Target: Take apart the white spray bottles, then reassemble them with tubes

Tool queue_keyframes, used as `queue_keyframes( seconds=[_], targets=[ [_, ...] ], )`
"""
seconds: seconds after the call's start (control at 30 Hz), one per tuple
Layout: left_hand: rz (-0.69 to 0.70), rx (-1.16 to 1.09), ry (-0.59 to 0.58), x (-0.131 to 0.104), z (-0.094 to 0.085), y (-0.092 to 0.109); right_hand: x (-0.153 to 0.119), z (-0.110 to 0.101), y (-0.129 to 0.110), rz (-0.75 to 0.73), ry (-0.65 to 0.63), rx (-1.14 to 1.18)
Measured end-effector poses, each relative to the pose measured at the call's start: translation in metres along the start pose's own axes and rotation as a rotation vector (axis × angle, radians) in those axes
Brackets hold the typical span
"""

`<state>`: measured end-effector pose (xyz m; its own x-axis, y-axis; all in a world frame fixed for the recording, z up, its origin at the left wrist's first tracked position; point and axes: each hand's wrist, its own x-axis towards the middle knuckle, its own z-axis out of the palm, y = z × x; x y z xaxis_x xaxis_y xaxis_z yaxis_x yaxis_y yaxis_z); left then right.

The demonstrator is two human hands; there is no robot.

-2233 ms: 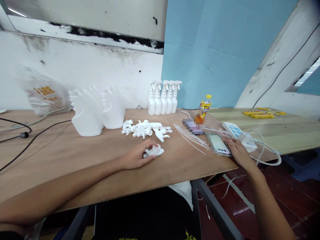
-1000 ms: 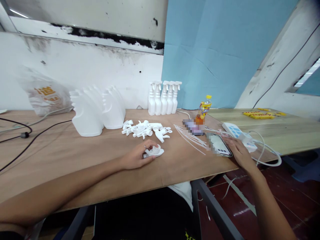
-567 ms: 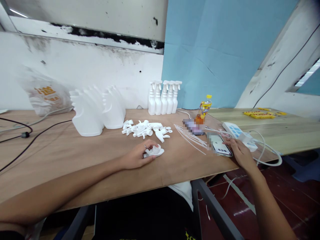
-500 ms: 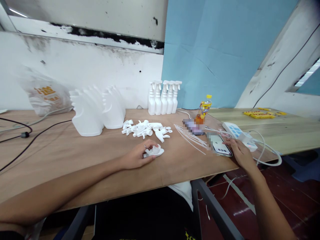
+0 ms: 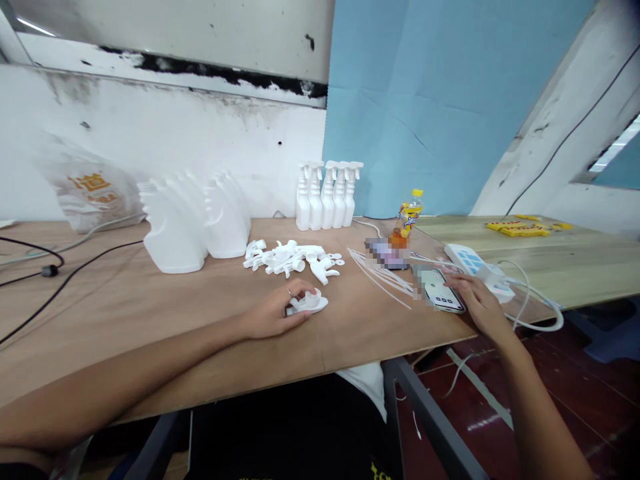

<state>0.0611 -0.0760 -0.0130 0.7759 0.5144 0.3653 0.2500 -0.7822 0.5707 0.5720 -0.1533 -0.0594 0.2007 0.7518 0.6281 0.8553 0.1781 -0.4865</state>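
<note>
My left hand (image 5: pixel 277 311), with a ring on one finger, rests on the table, closed around a small white plastic piece (image 5: pixel 316 304). The piece has a flat oval base and a translucent round part; its exact kind is unclear. Just beyond it lies a pile of white trigger spray heads (image 5: pixel 287 257). On the right, my right hand (image 5: pixel 477 303) is open, fingertips touching the lit screen of a phone (image 5: pixel 441 292) that lies flat. Thin white tubes (image 5: pixel 383 277) are spread between the pile and the phone.
White bottles without heads (image 5: pixel 175 233) stand back left, beside a plastic bag (image 5: pixel 95 193). Several bottles with spray heads (image 5: pixel 327 200) stand by the wall. A drink bottle (image 5: pixel 407 220), a second phone (image 5: pixel 387 254), a power strip (image 5: pixel 473 262) and cables are at the right.
</note>
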Motion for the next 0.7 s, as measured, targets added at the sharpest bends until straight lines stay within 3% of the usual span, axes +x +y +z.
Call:
queue_keyframes(
  seconds=[0.5, 0.6, 0.67, 0.7],
  targets=[
    [-0.016, -0.006, 0.025, 0.001, 0.002, -0.001, -0.001, 0.001, 0.002, 0.035, 0.035, -0.066],
    [-0.039, -0.016, 0.025, 0.001, 0.002, -0.002, 0.003, 0.003, -0.018, -0.038, 0.115, -0.051],
    [-0.059, -0.018, 0.027, 0.001, 0.002, -0.003, 0.013, 0.013, -0.047, -0.100, 0.132, -0.016],
    [-0.071, -0.018, 0.031, 0.002, 0.002, -0.004, 0.020, 0.021, -0.065, -0.138, 0.076, 0.009]
  ],
)
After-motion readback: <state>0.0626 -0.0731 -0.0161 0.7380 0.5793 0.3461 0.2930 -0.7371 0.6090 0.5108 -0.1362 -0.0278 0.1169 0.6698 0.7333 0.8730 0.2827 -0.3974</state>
